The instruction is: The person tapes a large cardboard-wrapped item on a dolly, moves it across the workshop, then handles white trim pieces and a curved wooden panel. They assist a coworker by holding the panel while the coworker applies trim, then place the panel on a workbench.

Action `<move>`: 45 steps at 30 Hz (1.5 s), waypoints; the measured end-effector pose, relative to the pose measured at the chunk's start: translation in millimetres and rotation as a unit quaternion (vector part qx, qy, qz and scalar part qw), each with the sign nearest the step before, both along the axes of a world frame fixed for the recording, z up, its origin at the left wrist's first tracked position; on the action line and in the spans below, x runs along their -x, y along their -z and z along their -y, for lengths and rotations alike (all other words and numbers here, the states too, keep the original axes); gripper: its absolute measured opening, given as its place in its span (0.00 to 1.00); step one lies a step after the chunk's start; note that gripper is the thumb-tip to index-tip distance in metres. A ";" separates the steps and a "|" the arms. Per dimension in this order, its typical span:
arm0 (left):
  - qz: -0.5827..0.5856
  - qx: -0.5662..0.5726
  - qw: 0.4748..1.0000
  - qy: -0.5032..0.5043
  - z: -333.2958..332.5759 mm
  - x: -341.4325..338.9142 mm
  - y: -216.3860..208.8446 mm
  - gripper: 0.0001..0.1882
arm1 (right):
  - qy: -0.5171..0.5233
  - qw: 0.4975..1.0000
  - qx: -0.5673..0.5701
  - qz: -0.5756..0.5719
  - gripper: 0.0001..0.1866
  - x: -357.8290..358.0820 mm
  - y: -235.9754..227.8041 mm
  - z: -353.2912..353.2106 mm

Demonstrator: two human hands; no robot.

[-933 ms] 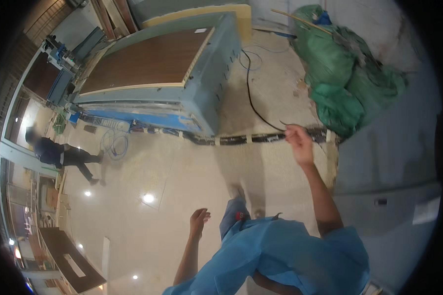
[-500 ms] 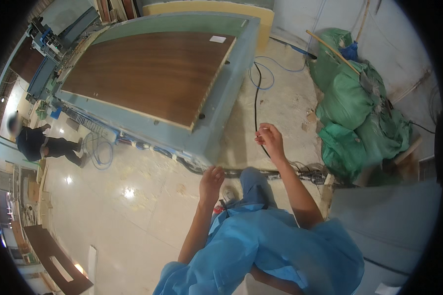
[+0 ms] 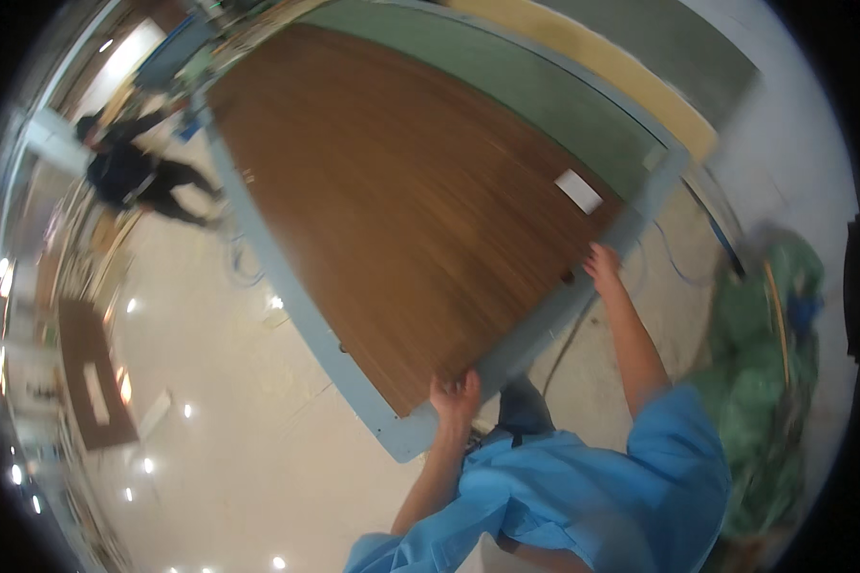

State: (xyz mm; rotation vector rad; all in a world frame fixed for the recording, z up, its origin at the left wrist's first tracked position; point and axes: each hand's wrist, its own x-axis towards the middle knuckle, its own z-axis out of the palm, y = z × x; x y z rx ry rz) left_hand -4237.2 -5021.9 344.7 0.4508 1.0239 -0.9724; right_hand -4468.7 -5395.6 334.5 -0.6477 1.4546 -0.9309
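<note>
A large brown wood panel (image 3: 382, 181) lies flat on a blue-grey machine table (image 3: 349, 382). At the panel's near edge, close to its left corner, my left hand (image 3: 457, 396) has its fingers curled at the rim. Farther right along that same edge, my right hand (image 3: 602, 267) is bent round the rim, its fingertips a little blurred. A small white label (image 3: 578, 191) lies on the panel near my right hand. The undersides of both hands' grips are hidden.
A person in dark clothes (image 3: 129, 177) stands at the far left, one arm stretched toward the table's far end. Green sacks (image 3: 764, 382) are piled at the right, near a blue hose (image 3: 678, 263). A brown board with a slot (image 3: 81, 382) stands at the left.
My hands have come from the air in front of me to the panel's near edge. My view has turned and drawn closer to the table. The other person's arm has stretched out.
</note>
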 end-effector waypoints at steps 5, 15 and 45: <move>-0.043 -0.055 0.994 -0.085 28.2 22.6 -5.8 0.27 | 0.013 0.989 -0.122 0.080 0.20 13.9 37.5 55.0; -0.042 -0.111 0.981 -0.153 75.2 9.3 -22.2 0.26 | -0.110 0.976 -0.186 -0.002 0.39 32.3 9.6 70.0; -0.036 -0.175 0.975 -0.135 66.1 87.7 -81.2 0.27 | -0.007 0.974 -0.076 0.215 0.39 11.3 -8.7 122.6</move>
